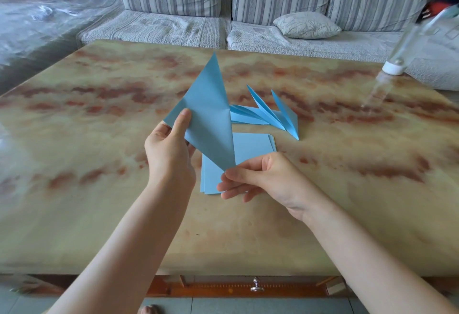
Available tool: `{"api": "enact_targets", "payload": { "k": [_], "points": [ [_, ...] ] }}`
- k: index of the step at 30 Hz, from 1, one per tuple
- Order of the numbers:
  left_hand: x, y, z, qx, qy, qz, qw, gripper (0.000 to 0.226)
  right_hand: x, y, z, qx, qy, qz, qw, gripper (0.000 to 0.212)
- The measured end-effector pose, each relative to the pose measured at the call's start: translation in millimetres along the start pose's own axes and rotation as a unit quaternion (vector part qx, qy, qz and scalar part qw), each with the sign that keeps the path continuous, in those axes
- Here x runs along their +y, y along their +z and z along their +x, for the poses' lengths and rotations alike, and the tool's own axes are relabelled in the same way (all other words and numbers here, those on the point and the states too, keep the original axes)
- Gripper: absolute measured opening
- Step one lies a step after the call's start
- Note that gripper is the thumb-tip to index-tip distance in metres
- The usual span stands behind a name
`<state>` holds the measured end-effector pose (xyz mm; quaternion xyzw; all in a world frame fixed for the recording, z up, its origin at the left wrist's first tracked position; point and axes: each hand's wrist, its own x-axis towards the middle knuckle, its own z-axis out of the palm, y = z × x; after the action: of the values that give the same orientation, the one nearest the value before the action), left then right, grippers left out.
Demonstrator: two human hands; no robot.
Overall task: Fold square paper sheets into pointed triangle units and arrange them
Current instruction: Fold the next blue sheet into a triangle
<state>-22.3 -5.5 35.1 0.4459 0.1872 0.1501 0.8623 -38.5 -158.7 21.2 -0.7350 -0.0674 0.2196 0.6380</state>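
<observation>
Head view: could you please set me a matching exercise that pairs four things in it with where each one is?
Things
1. folded sheet
2. stack of flat sheets
3. finished pointed units
4. cushion

Places
A. on the sofa
B. flat on the table, partly behind the hands
C. held up between the left hand and the right hand
D. on the table, beyond the stack

Pairs: 1-C; 2-B; 3-D; 4-A

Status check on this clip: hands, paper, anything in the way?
Left hand pinches the folded sheet's left corner, right hand its bottom tip. Sheet held up over the paper stack. Finished pointed units lie behind the stack; nothing blocking.
</observation>
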Motion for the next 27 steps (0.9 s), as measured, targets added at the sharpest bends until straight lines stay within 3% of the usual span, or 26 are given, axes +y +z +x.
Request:
{"api": "enact_targets", "payload": {
  "k": [17, 22, 24, 27],
  "points": [
    [-1.7, -0.2, 5.0, -0.002, 0.011, 0.005, 1.0, 0.009, 4.9, 2.3, 0.8, -0.009, -0.014, -0.005, 1.0, 0.026],
    [-2.1, 1.5, 4.1, -0.002, 0.008, -0.008, 1.0, 0.028, 5.8, 0.8, 1.4, 0.004, -0.007, -0.011, 1.0, 0.021],
    [-2.0, 1.4, 4.8, -0.002, 0.013, -0.005, 1.0, 0.029, 4.4, -2.2, 0.9, 0.005, 0.003, -0.025, 1.0, 0.027],
    [-3.5, 0.2, 6.1, -0.02, 0.014, 0.021, 0.999, 0.021, -2.6, -10.2, -0.8, -0.003, 0.016, -0.056, 0.998, 0.051]
  ]
}}
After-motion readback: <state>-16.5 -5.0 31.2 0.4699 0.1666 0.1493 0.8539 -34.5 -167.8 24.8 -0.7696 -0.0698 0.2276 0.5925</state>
